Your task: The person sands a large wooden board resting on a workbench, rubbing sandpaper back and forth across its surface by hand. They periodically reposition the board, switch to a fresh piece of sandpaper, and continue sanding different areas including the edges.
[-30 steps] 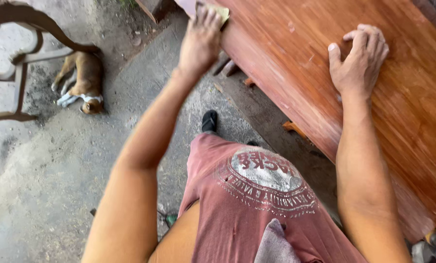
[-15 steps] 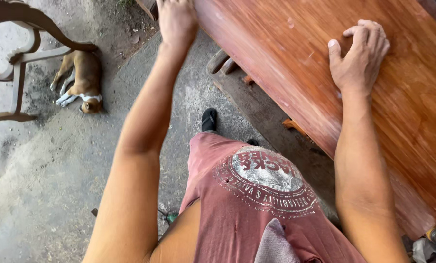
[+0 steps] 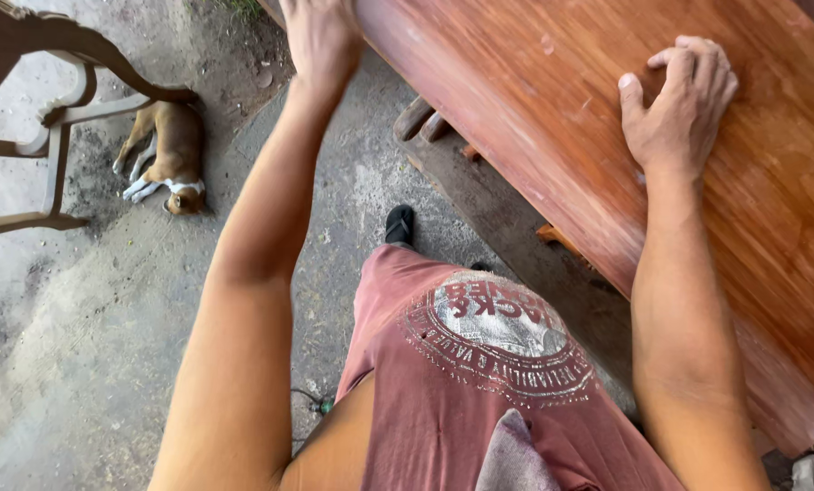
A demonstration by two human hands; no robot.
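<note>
Two hands on the board. Your right hand lies palm down on the top face at the far right, fingers slightly curled, gripping nothing. Your left hand is at the board's far-left edge, cut off by the frame top; can't tell whether it's holding anything. The board runs from far left to near right, reddish and glossy. Dog lies on the concrete far left, beside a chair. Your shoe is below the board edge.

Outdoor woodwork yard: varnished wood slab, concrete floor, carved chair frame.
</note>
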